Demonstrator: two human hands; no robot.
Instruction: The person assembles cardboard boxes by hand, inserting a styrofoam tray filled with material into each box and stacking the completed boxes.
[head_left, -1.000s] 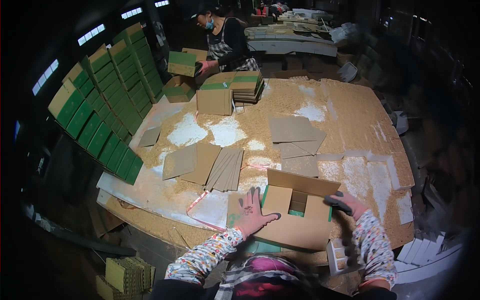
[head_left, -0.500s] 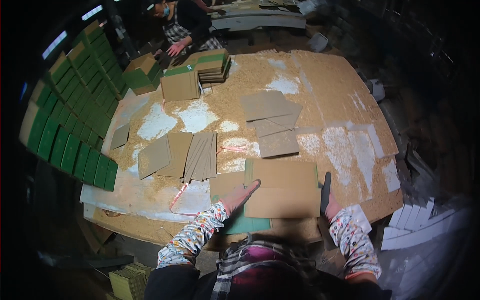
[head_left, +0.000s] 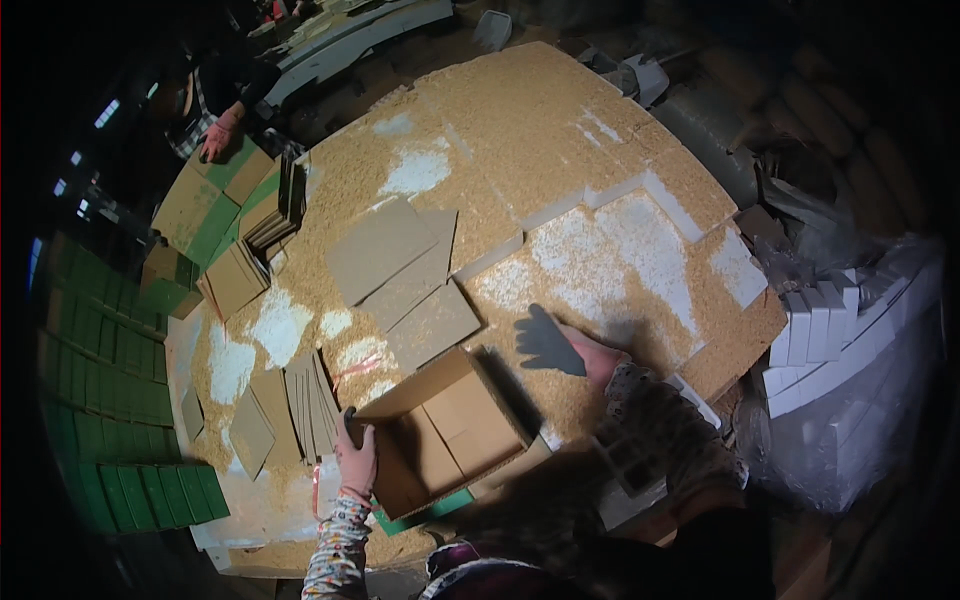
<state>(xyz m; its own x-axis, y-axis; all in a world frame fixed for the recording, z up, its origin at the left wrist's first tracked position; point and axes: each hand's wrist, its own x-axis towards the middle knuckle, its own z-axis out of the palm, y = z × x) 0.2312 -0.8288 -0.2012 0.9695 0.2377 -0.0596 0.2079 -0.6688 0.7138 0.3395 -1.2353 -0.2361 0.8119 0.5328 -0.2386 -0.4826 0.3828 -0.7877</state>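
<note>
Box [head_left: 450,430] gripped by left hand [head_left: 356,462] | right hand [head_left: 575,345] spread, empty | fingertips shadowed

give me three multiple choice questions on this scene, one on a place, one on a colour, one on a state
1. Where does the left hand grip the cardboard box?
A. on its left edge
B. on its far right flap
C. it does not touch it

2. What colour are the flat packs stacked along the left rim of the table?
A. red
B. green
C. white

3. How does the right hand stand?
A. closed round the box
B. open with fingers spread, above the table
C. hidden under the box

Answers:
1 A, the fingers wrap the box's left edge.
2 B, the rows at the left are green.
3 B, the hand is spread wide to the right of the box and holds nothing.
</note>
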